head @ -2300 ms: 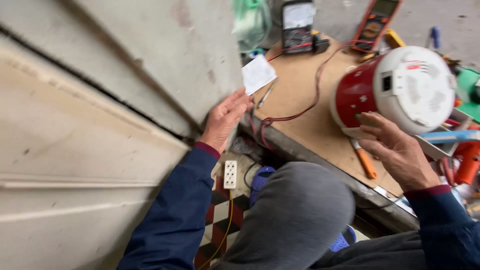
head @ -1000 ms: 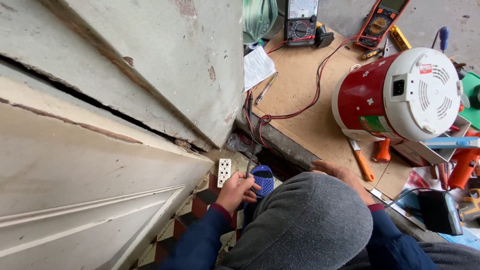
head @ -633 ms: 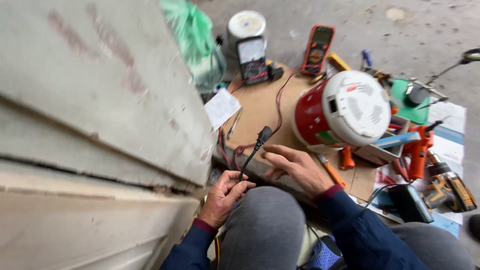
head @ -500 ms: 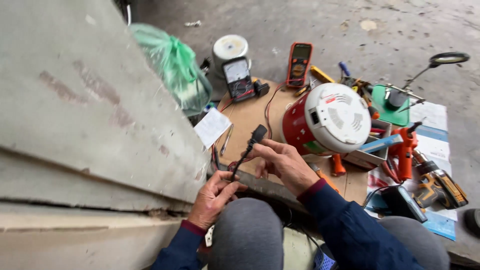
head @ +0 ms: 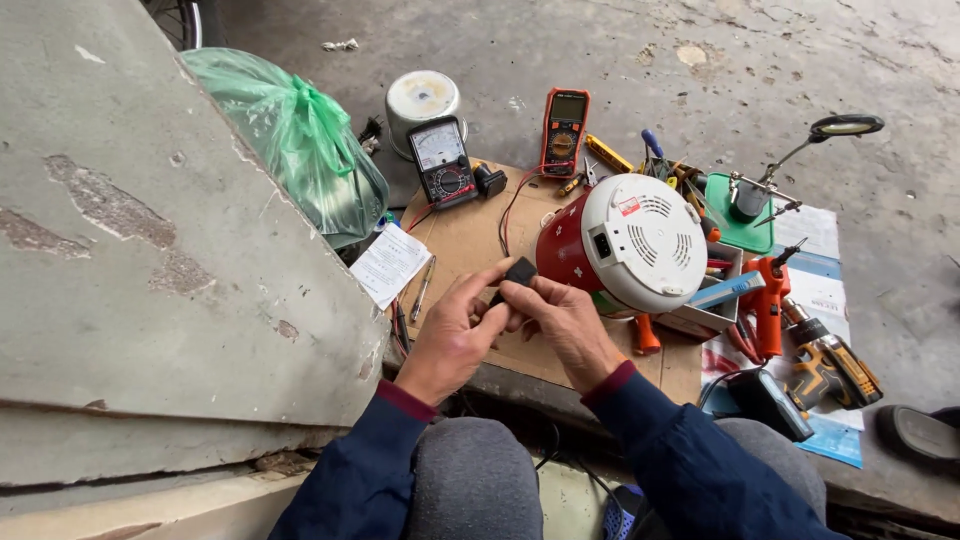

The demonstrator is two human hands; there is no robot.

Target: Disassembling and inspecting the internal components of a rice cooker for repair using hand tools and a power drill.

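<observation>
Near the middle of the frame both hands meet over a wooden board (head: 470, 235). The left hand (head: 450, 335) and the right hand (head: 565, 325) together pinch a small black plug (head: 518, 272), fingertips pressed against its sides, so it sits lifted just above the board (its cable is hidden behind the fingers). Just right of the plug, a red and white cooker (head: 625, 245) lies on its side with its vented white base turned toward the camera. Toward the upper middle of the frame, an analogue meter (head: 442, 160) and an orange digital multimeter (head: 565, 130) lean at the far edge of the board, with a white tin (head: 422, 98) behind them. A folded paper sheet (head: 390, 263) lies at the board's left edge, beside a green plastic bag (head: 295, 140) that rests against a grey concrete slab (head: 140, 250) filling the left of the frame. At the right, an orange glue gun (head: 768, 295) and a cordless drill (head: 830, 365) lie on printed sheets, well apart from the hands.
</observation>
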